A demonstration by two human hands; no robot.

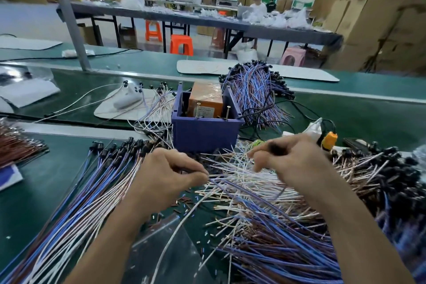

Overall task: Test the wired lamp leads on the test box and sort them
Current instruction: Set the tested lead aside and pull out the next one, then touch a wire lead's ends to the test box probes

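Note:
My left hand [171,168] pinches the ends of a lead's wires [230,188] between thumb and fingers, just in front of the blue test box [202,131]. My right hand [292,159] is curled around a small black lamp head [276,148]; it is blurred. The box holds an orange unit [205,99] with two upright metal pins [213,112]. A big loose pile of leads [265,214] lies under and in front of both hands. A laid-out row of leads [92,191] with black heads runs along the left.
Another bundle of leads [253,92] lies behind the box on the right, and a few on a white pad [108,110] to its left. A yellow-orange plug [329,140] sits at the right. Cut wire bits [182,205] litter the green mat. A brown lead bundle [18,145] lies far left.

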